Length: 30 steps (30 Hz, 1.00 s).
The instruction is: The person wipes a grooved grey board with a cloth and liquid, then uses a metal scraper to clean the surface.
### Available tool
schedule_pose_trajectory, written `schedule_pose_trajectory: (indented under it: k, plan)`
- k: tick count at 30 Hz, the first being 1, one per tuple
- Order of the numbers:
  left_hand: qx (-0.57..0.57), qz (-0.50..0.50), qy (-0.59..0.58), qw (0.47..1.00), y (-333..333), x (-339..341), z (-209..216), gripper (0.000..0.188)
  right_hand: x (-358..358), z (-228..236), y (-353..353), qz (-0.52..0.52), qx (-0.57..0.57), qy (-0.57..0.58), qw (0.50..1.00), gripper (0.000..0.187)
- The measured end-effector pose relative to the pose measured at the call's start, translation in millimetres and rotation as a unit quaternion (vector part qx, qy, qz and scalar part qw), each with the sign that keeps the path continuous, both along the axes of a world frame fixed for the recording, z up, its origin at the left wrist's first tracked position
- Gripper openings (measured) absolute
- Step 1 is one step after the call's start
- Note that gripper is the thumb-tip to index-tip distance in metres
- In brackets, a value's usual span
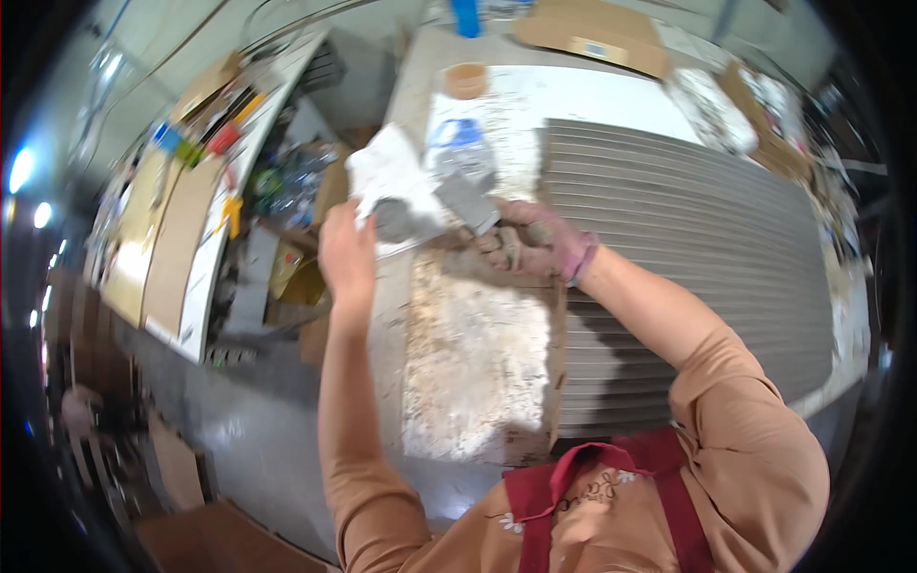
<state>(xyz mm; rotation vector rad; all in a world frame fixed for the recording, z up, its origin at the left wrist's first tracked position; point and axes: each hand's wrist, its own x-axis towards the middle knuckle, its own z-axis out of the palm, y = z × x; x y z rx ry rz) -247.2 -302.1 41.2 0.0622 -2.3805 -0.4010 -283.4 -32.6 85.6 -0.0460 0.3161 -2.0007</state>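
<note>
My left hand (pixel 347 250), bare, is closed on the left edge of a crumpled white sheet or bag (pixel 385 160). A round grey patch (pixel 393 220) shows on the lower part of the white sheet; I cannot tell what it is. In a dirty pink glove, my right hand (pixel 537 241) grips a scraper with a flat, grey, rectangular blade (pixel 468 202). The blade points up and left, close to the white sheet's right side; whether they touch is unclear. Just beyond the blade is a clear plastic bottle or pack with blue on it (pixel 460 143).
A large grey-brown ridged panel (pixel 697 258) covers the table's right side. Before me lies a stained white board (pixel 478 372). A round tan container or ring (pixel 466 81) and a cardboard box (pixel 592 36) stand farther back. At left is a cluttered side bench (pixel 196 286).
</note>
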Motion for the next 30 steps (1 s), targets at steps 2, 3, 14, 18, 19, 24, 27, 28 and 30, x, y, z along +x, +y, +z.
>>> schedule_pose_trajectory:
  k: [2, 3, 14, 18, 19, 24, 27, 28, 30]
  plan:
    - [0.039, -0.028, -0.054, 0.997, 16, 18, 5, 0.012, 1, -20, 31, -0.067, 0.063, 0.069, 0.993, 0.033]
    - [0.067, -0.085, -0.020, 0.994, 30, 26, 4, 0.007, 3, -31, 52, -0.090, 0.082, 0.055, 0.991, 0.032]
    - [0.059, -0.372, -0.153, 0.914, 265, 144, 15, 0.027, 126, 18, 375, -0.534, 0.348, 0.145, 0.757, 0.028]
    - [-0.107, -0.449, -0.271, 0.845, 375, 187, 14, 0.090, 158, 1, 438, -0.495, 0.669, 0.328, 0.447, 0.043]
    - [-0.128, -0.444, -0.299, 0.835, 397, 193, 11, 0.094, 166, -6, 449, -0.397, 0.760, 0.463, 0.224, 0.046]
    - [-0.204, -0.360, -0.357, 0.838, 448, 204, -2, 0.107, 170, -28, 434, -0.204, 0.692, 0.661, 0.207, 0.045]
    - [-0.208, -0.323, -0.393, 0.836, 450, 205, -3, 0.109, 152, -44, 442, -0.120, 0.657, 0.658, 0.348, 0.043]
    - [-0.210, -0.313, -0.400, 0.835, 449, 205, -5, 0.109, 148, -47, 451, -0.107, 0.661, 0.678, 0.304, 0.042]
    - [-0.214, -0.316, -0.388, 0.839, 446, 206, -6, 0.112, 136, -48, 479, -0.082, 0.679, 0.681, 0.261, 0.042]
